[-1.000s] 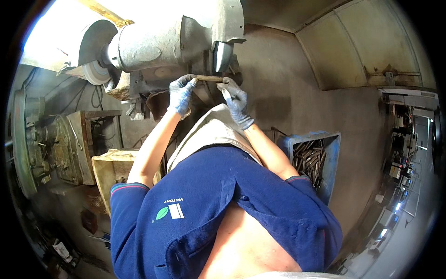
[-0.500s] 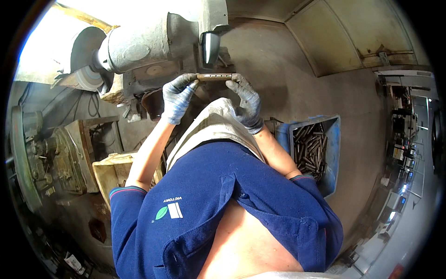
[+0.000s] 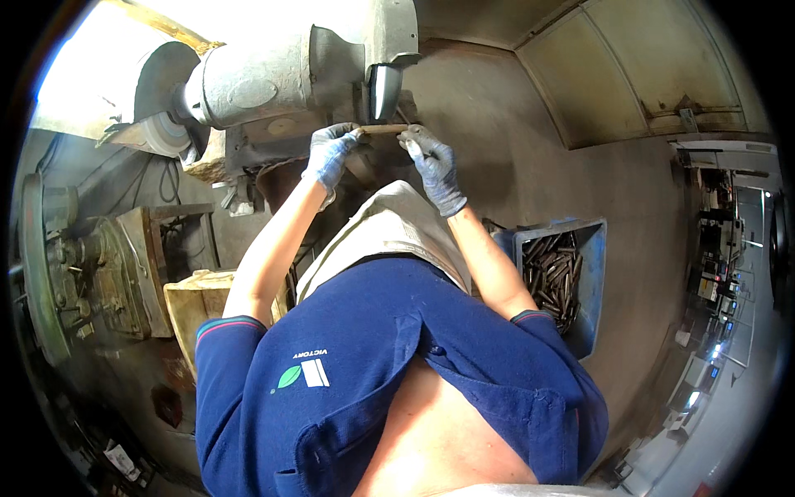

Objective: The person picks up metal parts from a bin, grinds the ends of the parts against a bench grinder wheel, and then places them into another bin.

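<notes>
A slim brownish metal rod (image 3: 383, 129) lies level between my hands, just below the bright rim of a grinding wheel (image 3: 385, 91). Whether it touches the wheel I cannot tell. My left hand (image 3: 333, 152), in a grey-blue work glove, pinches the rod's left end. At the other end, the gloved fingers of my right hand (image 3: 433, 166) are closed on it. Above them spreads the grey motor body of the grinder (image 3: 248, 87), with a second, pale wheel (image 3: 166, 134) at its left.
To my right stands a blue plastic crate (image 3: 590, 282) holding many dark metal rods (image 3: 548, 277). A yellowish bin (image 3: 199, 291) is by my left arm, with a greenish machine (image 3: 108, 273) beyond it. A light apron (image 3: 389, 224) covers my lap. Large panels (image 3: 621, 70) stand at the far right.
Both hands have moved slightly up with the rod, closer to the wheel. The rod has been turned, so its row of holes no longer shows.
</notes>
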### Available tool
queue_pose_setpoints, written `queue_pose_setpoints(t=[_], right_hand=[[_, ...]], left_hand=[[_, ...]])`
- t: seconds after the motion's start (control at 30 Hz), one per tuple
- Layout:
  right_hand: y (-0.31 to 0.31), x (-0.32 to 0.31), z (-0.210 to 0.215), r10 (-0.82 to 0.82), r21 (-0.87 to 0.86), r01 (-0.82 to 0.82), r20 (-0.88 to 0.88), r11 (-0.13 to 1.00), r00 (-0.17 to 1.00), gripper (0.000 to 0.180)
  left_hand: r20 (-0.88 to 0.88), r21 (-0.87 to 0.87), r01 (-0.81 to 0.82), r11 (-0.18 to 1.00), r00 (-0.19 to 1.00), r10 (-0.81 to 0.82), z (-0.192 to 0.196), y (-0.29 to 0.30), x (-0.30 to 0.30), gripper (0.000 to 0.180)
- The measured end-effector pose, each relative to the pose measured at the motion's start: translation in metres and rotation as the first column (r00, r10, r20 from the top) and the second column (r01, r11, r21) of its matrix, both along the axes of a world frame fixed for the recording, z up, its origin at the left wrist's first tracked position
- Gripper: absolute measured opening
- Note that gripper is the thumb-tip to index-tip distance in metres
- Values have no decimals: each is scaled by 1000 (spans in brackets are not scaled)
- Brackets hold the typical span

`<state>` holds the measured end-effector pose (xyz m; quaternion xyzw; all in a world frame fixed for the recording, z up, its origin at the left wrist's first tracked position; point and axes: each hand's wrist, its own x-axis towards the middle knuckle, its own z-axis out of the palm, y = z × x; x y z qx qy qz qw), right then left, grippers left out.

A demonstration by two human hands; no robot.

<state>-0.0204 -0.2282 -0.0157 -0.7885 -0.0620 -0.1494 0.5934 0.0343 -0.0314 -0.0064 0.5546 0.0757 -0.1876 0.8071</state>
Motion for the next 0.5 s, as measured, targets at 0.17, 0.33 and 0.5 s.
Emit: queue_pose_setpoints(t=[0.17,0.33,0.5], right_hand=[[-12,11,-11,44,329,24,-198,944,979,17],[-12,21,-19,87,568,100,-292,817,953,20],[-2,27,-22,124,611,135,-362,780,924,23]], left_hand=[[-98,34,-10,999,995,14,-12,-20,16,11],[-151,48,13,999,989,-5,-20,-22,29,13],[-202,35,-59,998,977,65,-17,-17,33,15]])
